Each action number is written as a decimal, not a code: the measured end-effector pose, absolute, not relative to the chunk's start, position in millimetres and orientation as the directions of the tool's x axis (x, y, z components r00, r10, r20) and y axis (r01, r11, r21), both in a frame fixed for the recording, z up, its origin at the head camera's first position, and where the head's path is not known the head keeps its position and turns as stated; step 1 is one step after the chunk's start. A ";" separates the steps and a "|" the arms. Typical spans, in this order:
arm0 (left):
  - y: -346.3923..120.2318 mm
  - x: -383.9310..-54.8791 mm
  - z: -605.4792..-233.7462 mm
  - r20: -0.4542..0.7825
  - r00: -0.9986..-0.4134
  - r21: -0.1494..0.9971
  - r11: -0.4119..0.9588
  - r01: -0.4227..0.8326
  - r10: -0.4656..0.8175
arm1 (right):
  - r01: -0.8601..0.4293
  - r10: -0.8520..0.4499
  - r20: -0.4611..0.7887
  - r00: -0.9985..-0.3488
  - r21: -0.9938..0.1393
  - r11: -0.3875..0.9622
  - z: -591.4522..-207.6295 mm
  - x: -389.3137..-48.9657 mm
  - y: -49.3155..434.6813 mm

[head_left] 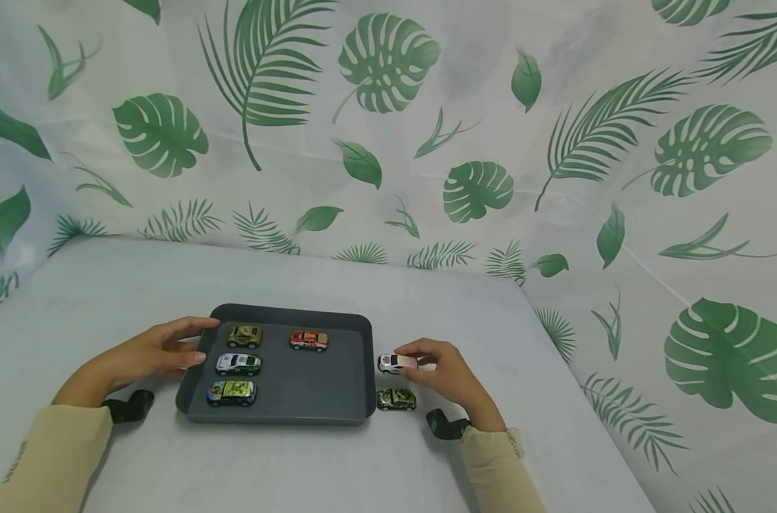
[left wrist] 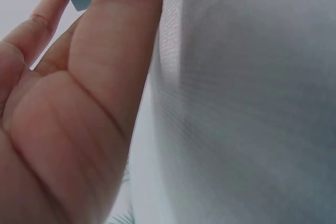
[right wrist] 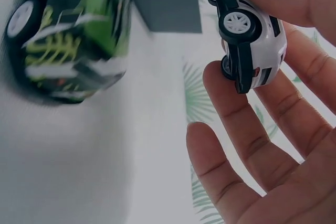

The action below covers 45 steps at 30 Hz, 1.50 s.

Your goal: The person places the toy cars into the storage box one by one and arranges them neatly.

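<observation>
My right hand (head_left: 444, 374) pinches a white toy car (head_left: 397, 363) with a pink-patterned rear, just outside the tray's right edge. In the right wrist view, the thumb presses one side of this car (right wrist: 257, 40), with fingers along the other. A green camouflage toy car (head_left: 397, 399) sits on the table close below it. My left hand (head_left: 160, 349) rests against the left rim of a dark grey tray (head_left: 311, 413), thumb and fingers extended. Within the tray, an olive car (head_left: 244, 336), a white-and-black car (head_left: 238, 364) and a yellow-green car (head_left: 231, 393) form a left column; a red car (head_left: 309, 340) stands right of the olive one.
A white cloth (head_left: 285, 470) covers the table under the tray. Behind and to the right hangs a pale backdrop (head_left: 414, 142) printed with green leaves. Dark wrist cameras (head_left: 449, 425) sit beside both sleeves.
</observation>
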<state>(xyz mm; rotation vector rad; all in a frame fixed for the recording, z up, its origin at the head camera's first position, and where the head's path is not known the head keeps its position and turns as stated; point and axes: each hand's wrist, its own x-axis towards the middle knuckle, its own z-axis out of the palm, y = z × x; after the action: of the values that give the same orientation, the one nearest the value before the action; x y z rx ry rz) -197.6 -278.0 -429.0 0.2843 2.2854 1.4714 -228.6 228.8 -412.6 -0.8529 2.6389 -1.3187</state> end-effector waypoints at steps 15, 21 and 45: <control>-278.0 -198.0 -429.7 -0.223 -0.898 0.907 0.418 -0.049 0.380 | -0.490 -0.536 0.223 -0.814 -0.759 0.428 -402.4 -228.7 211.0; -279.6 -198.6 -431.6 -0.216 -0.894 0.915 0.400 -0.046 0.392 | -0.496 -0.548 0.227 -0.805 -0.764 0.412 -398.3 -227.5 202.8; -278.8 -199.1 -430.6 -0.211 -0.896 0.911 0.410 -0.035 0.392 | -0.538 -0.583 0.247 -0.774 -0.742 0.399 -395.4 -222.4 168.9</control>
<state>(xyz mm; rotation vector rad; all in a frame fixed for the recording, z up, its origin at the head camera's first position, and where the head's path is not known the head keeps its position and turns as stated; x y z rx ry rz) -199.1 -278.8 -430.6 0.3055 2.2789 1.4864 -222.4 168.9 -395.4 -1.0365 2.5835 -1.3397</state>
